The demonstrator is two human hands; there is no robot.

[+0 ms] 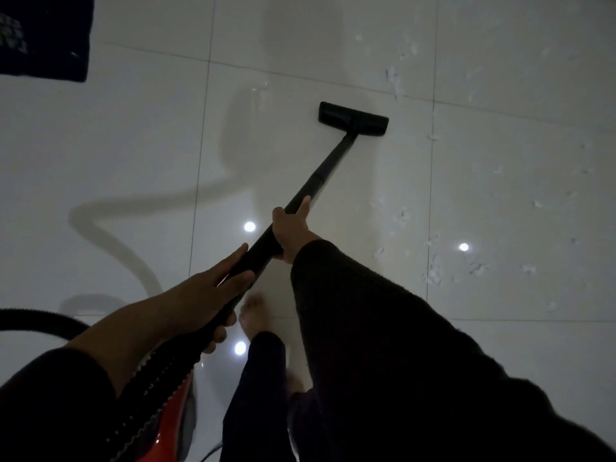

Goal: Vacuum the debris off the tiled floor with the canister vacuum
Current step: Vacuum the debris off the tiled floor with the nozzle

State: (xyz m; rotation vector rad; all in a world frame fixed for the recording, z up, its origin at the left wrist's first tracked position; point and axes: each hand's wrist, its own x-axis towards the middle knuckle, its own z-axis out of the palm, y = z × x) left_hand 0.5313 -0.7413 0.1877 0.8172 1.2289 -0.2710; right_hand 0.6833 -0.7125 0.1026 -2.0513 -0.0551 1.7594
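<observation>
A black vacuum wand (320, 176) slants from the lower left up to its flat floor head (353, 119), which rests on the white tiled floor (140, 161). My right hand (290, 232) grips the wand midway. My left hand (203, 295) holds the wand's lower end, its fingers laid along it and curled under. The ribbed black hose (150, 405) runs down to the red canister (173, 425) at the bottom left. White paper scraps (433, 271) lie scattered right of the floor head, apart from it.
A dark mat (43, 35) lies in the top left corner. My bare feet (255, 315) stand just below the wand. The hose (36, 323) loops away at the left edge. Ceiling lights reflect as bright spots on the glossy tiles.
</observation>
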